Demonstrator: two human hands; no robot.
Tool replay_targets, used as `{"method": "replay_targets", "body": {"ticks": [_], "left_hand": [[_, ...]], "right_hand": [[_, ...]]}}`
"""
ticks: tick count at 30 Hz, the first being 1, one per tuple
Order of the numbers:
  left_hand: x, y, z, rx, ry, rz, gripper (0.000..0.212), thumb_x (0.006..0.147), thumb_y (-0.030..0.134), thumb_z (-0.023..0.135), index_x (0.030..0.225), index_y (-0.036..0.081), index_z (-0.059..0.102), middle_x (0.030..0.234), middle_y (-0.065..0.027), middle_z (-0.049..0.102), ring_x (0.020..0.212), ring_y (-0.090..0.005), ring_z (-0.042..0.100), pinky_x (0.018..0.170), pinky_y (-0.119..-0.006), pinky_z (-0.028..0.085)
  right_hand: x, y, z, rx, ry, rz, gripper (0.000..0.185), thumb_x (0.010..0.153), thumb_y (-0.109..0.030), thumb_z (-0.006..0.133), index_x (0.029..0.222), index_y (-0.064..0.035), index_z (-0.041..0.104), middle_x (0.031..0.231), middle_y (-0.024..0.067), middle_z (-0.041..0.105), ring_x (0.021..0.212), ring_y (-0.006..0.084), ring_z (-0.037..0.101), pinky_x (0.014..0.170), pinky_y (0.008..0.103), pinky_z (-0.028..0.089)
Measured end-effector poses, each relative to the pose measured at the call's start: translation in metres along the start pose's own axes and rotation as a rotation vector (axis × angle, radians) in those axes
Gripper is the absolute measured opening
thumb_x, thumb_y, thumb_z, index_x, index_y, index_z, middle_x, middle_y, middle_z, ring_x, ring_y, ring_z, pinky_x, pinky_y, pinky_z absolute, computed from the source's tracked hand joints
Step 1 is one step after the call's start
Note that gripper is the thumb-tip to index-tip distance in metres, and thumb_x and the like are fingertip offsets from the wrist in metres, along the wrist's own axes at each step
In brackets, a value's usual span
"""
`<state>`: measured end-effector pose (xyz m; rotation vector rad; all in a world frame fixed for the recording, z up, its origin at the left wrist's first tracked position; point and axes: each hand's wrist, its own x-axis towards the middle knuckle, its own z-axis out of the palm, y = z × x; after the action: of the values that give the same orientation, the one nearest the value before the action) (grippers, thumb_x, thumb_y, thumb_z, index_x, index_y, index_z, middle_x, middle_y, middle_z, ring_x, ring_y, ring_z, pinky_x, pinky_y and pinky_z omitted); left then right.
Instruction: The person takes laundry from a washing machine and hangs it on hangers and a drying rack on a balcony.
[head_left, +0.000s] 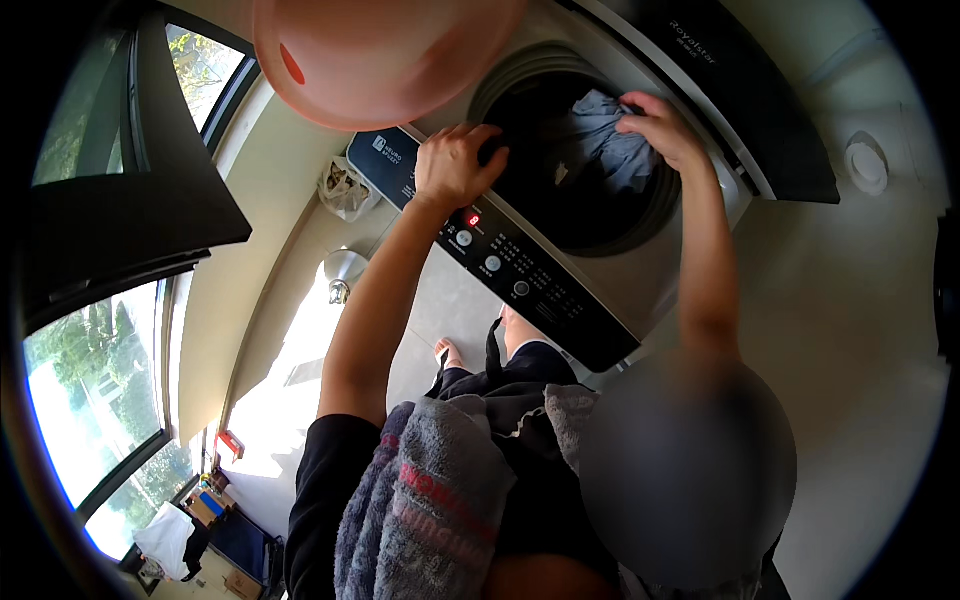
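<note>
My right hand (660, 131) pinches a grey-blue cloth (611, 142) between thumb and fingers, at the far right side of the tub opening. The cloth hangs bunched and wrinkled into the dark tub (562, 214) of a top-loading washing machine (652, 289). My left hand (454, 165) rests on the front edge of the machine, by the control panel (555, 300), thumb apart from the fingers and nothing seen in it. A small pale scrap (561, 174) shows within the tub. Deep shadow hides most of the tub's contents.
A pink plastic basin (382, 60) juts in at the top, over the machine's left part. The raised lid (720, 82) stands at the far side. A plastic bag (345, 191) and a metal bowl-shaped object (345, 268) are on the left. A grey towel (442, 465) hangs over my front.
</note>
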<state>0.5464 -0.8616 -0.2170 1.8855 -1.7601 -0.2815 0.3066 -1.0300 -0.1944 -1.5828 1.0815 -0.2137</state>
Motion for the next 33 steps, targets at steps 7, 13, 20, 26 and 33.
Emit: {"method": "replay_targets", "body": {"ticks": [7, 13, 20, 26, 33], "left_hand": [[-0.016, 0.049, -0.022, -0.413, -0.057, 0.038, 0.107, 0.056, 0.051, 0.072, 0.135, 0.005, 0.016, 0.131, -0.0227, 0.029, 0.122, -0.0376, 0.029, 0.101, -0.04, 0.027], [-0.047, 0.084, -0.065, -0.897, -0.257, 0.025, 0.133, 0.05, 0.061, 0.073, 0.134, 0.0, -0.01, 0.137, -0.0276, 0.01, 0.13, -0.034, 0.011, 0.105, -0.035, 0.014], [-0.121, 0.085, -0.141, -1.173, -0.185, 0.202, 0.127, 0.055, 0.045, 0.078, 0.134, 0.001, -0.011, 0.138, -0.0239, 0.014, 0.13, -0.0291, 0.015, 0.104, -0.032, 0.014], [-0.246, 0.026, -0.21, -1.409, -0.093, 0.006, 0.102, 0.059, 0.034, 0.078, 0.133, -0.001, 0.017, 0.129, -0.0136, 0.034, 0.12, -0.0221, 0.032, 0.101, -0.029, 0.023], [-0.453, -0.052, -0.283, -1.675, 0.154, -0.096, 0.098, 0.057, 0.041, 0.078, 0.129, -0.001, 0.028, 0.126, -0.01, 0.041, 0.113, -0.0173, 0.043, 0.095, -0.027, 0.035]], "right_hand": [[-0.11, -0.133, 0.01, 0.731, 0.457, -0.446, 0.043, 0.067, -0.016, 0.053, 0.106, 0.004, 0.051, 0.097, 0.0098, 0.057, 0.089, 0.0183, 0.055, 0.08, 0.0274, 0.041], [-0.163, -0.214, 0.029, 1.072, 0.511, -0.755, 0.035, 0.073, -0.029, 0.05, 0.09, 0.0005, 0.056, 0.088, 0.0119, 0.06, 0.082, 0.0228, 0.058, 0.075, 0.0332, 0.047], [-0.206, -0.292, 0.122, 1.004, 0.073, -1.028, 0.033, 0.074, -0.027, 0.05, 0.093, -0.0007, 0.055, 0.089, 0.0116, 0.059, 0.082, 0.0224, 0.057, 0.075, 0.0334, 0.047], [-0.24, -0.337, 0.264, 0.97, -0.377, -1.015, 0.031, 0.075, -0.026, 0.05, 0.095, -0.0018, 0.053, 0.09, 0.0113, 0.058, 0.082, 0.0221, 0.057, 0.075, 0.0335, 0.047], [-0.312, -0.381, 0.429, 0.803, -0.99, -0.919, 0.029, 0.077, -0.024, 0.05, 0.098, -0.003, 0.051, 0.091, 0.0109, 0.057, 0.083, 0.0217, 0.056, 0.074, 0.0337, 0.047]]}}
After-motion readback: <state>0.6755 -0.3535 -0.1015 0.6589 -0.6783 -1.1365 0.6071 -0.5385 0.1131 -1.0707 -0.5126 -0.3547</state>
